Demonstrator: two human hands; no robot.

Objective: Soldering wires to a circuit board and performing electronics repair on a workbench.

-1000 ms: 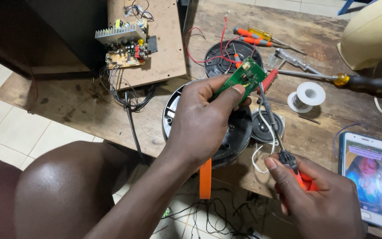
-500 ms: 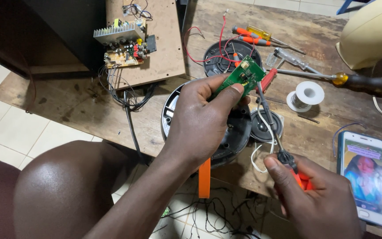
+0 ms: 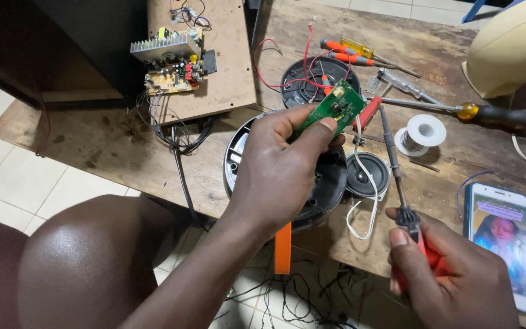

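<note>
The left hand (image 3: pixel 275 176) is pinching a small green circuit board (image 3: pixel 336 108) between thumb and fingers above the round black housing (image 3: pixel 327 183); the right hand (image 3: pixel 445 280) is gripping a red-handled soldering iron (image 3: pixel 397 176), its tip pointing at the board.

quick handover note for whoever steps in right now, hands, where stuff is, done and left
Left hand: grip shut on the small green circuit board, held up over the round black housing.
Right hand: grip shut on the soldering iron by its red handle, tip up near the board's right edge; whether it touches, I cannot tell.
Nearby: small speaker with white wires, solder spool, screwdrivers on the wooden table, phone at right.
Done: housing open, board out, red wires attached to it.
Left: work at the board, housing not yet closed.
</note>
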